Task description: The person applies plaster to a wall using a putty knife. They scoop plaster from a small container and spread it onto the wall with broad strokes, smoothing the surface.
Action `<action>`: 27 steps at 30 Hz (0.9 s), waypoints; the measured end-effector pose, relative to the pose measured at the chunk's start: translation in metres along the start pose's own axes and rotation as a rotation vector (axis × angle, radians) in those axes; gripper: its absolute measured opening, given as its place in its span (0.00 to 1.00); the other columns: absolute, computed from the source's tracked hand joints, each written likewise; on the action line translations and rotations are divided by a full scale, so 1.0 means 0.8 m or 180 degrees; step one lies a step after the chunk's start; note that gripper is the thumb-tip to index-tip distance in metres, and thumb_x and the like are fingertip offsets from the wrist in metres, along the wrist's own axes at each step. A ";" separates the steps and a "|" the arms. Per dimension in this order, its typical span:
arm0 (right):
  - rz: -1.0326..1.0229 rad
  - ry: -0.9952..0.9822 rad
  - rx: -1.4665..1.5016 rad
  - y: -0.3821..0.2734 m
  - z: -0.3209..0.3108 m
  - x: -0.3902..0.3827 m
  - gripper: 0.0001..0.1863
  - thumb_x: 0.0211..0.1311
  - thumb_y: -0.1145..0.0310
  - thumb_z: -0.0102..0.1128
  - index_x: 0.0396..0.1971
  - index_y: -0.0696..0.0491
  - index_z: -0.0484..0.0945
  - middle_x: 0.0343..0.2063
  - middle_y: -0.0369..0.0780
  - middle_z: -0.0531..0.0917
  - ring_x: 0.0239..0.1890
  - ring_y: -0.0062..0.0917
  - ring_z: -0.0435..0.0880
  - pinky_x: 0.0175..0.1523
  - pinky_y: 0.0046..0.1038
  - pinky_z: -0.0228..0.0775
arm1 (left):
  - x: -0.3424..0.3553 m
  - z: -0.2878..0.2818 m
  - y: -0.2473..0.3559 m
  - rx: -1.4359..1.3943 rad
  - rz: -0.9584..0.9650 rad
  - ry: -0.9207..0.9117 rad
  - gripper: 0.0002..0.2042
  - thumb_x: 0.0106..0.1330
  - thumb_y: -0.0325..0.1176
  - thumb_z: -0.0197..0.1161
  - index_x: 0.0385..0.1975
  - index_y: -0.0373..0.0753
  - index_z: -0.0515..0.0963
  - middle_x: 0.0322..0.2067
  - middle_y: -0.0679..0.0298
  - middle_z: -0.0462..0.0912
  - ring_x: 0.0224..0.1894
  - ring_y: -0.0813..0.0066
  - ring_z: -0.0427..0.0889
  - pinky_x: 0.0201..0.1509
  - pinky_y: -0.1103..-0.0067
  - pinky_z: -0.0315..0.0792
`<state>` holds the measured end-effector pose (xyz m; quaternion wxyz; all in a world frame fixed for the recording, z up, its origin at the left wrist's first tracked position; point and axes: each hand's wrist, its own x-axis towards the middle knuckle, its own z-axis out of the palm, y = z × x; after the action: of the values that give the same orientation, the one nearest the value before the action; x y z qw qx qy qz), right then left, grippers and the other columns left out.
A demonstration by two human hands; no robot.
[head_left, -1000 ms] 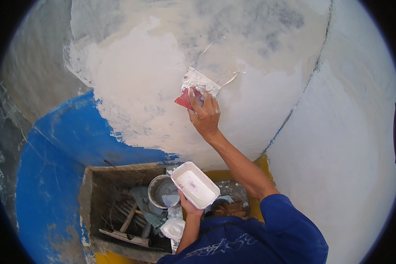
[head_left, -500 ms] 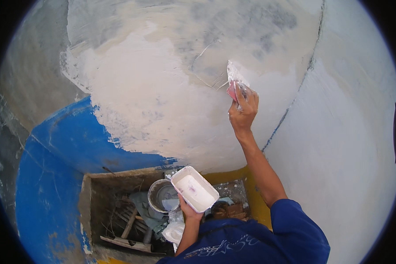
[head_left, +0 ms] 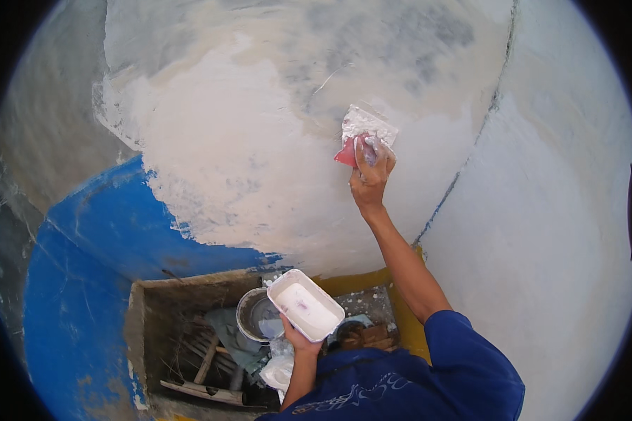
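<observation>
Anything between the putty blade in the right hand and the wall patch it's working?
Nothing visible. The right hand presses the red-handled putty blade flat against the plastered wall, with no object between them. The left hand holds the white tray well below, clear of that patch.

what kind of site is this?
Probably a renovation or building site, walls being skimmed. The right hand presses a putty knife to a patchy, part-blue wall; the left hand holds a tray of white filler above a rough box of tools.

Bucket (head_left: pixel 254 313) in box (head_left: pixel 137 316), left of tray (head_left: pixel 305 305), below wall (head_left: pixel 246 175).
</observation>
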<state>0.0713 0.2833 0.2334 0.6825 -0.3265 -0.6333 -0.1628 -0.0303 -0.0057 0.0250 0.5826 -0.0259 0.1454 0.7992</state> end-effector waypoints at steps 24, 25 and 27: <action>-0.0100 -0.0883 0.0389 -0.045 -0.042 -0.038 0.34 0.41 0.90 0.54 0.53 0.49 0.82 0.49 0.41 0.80 0.52 0.39 0.75 0.55 0.38 0.70 | 0.004 0.009 0.008 -0.0351 -0.0094 -0.0093 0.30 0.71 0.57 0.48 0.67 0.44 0.65 0.62 0.59 0.73 0.62 0.52 0.73 0.66 0.52 0.66; -0.0047 -0.0683 0.0573 -0.041 -0.046 -0.032 0.34 0.41 0.90 0.54 0.52 0.50 0.82 0.49 0.41 0.81 0.52 0.39 0.75 0.55 0.39 0.70 | 0.002 0.009 0.009 -0.0355 0.0017 -0.0121 0.30 0.71 0.57 0.48 0.67 0.45 0.65 0.62 0.59 0.73 0.62 0.52 0.73 0.66 0.52 0.66; -0.0086 -0.0438 0.0575 -0.025 -0.038 -0.015 0.34 0.41 0.90 0.55 0.54 0.50 0.81 0.51 0.43 0.79 0.53 0.41 0.74 0.57 0.41 0.67 | 0.002 0.007 0.008 -0.0387 0.0118 -0.0147 0.31 0.71 0.57 0.48 0.67 0.45 0.65 0.62 0.59 0.73 0.63 0.52 0.73 0.67 0.52 0.66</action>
<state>0.0799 0.2466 0.2272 0.6618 -0.2655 -0.6951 -0.0914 -0.0364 -0.0044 0.0313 0.5682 -0.0401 0.0836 0.8177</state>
